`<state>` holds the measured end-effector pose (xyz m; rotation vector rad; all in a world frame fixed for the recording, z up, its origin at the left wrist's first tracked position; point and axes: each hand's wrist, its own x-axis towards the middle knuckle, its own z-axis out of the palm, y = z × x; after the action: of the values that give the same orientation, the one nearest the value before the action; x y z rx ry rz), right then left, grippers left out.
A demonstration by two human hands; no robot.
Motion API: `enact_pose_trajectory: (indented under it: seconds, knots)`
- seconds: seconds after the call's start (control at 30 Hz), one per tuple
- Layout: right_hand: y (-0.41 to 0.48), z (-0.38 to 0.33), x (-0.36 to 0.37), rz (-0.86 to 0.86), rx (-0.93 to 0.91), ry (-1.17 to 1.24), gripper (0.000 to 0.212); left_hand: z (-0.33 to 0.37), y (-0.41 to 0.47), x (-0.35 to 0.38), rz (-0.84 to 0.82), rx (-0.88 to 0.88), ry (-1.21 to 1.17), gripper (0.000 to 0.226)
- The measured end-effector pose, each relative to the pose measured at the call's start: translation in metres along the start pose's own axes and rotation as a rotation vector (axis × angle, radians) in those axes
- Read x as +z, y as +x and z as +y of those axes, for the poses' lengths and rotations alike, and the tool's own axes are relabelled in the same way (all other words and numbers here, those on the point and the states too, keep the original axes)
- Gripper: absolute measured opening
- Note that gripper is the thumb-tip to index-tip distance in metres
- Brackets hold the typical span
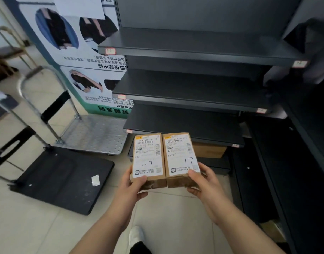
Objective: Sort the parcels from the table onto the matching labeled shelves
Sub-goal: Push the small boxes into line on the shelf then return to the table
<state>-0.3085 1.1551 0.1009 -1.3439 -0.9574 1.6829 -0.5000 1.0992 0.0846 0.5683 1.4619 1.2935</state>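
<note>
- My left hand (134,186) grips the K301 parcel (148,160).
- My right hand (206,182) grips the A600 parcel (181,158) touching beside it.
- Dark shelves (194,90) stand ahead.

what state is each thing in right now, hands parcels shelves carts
left hand: gripping the left parcel's near end
right hand: gripping the right parcel's near end
left parcel: held label up, marked 1-7
right parcel: held label up, marked 1-7, beside the other
upper shelves: bare, tags on front edges
bottom-shelf box: lying under the lowest shelf board
silver cart: handle upright, deck bare
black cart: deck bare except a white slip
</note>
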Motion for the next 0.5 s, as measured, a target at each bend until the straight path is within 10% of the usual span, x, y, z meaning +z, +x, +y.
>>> enact_pose_trajectory:
  seconds: [0.5]
  knots:
    - [0.156, -0.038, 0.132, 0.101, 0.019, 0.115, 0.049, 0.09, 0.199, -0.08, -0.086, -0.027, 0.015, 0.045]
